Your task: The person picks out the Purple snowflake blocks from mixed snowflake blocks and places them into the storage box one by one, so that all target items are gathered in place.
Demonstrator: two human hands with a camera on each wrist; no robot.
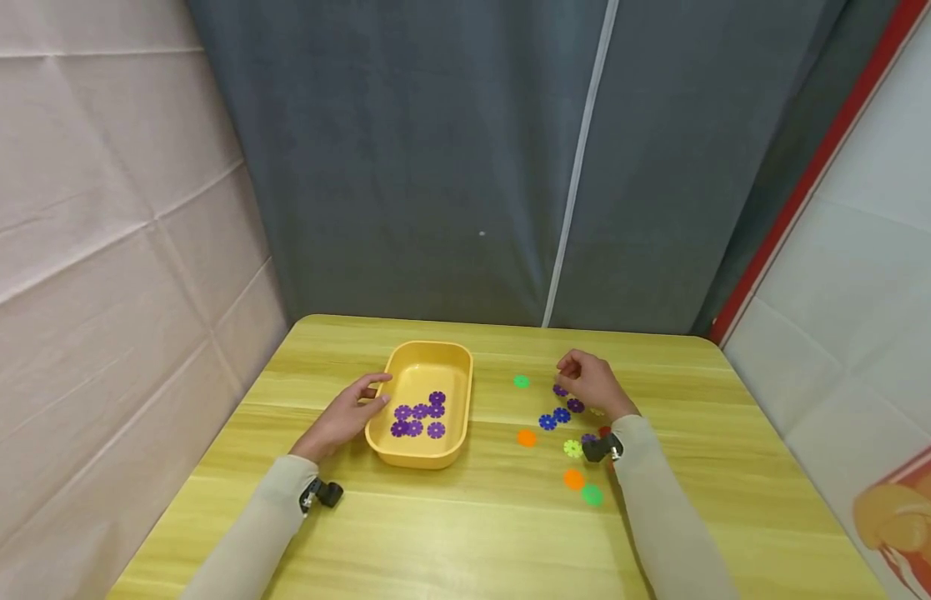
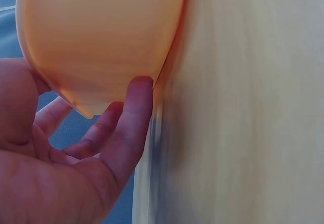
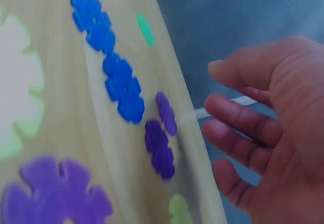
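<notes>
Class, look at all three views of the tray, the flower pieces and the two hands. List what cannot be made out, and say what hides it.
1. Head view: whether the right hand holds a piece; curled fingers hide it.
2. Head view: pieces beside the right wrist, partly behind the wrist camera.
3. Left wrist view: the tray inside; only its outer wall shows, cut by the frame.
4. Right wrist view: the pale green piece, blurred and cut by the left edge.

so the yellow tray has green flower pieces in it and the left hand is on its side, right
Not quite: the flower pieces in the yellow tray are purple, not green, as the head view shows. The left hand does rest against the tray's side.
</notes>
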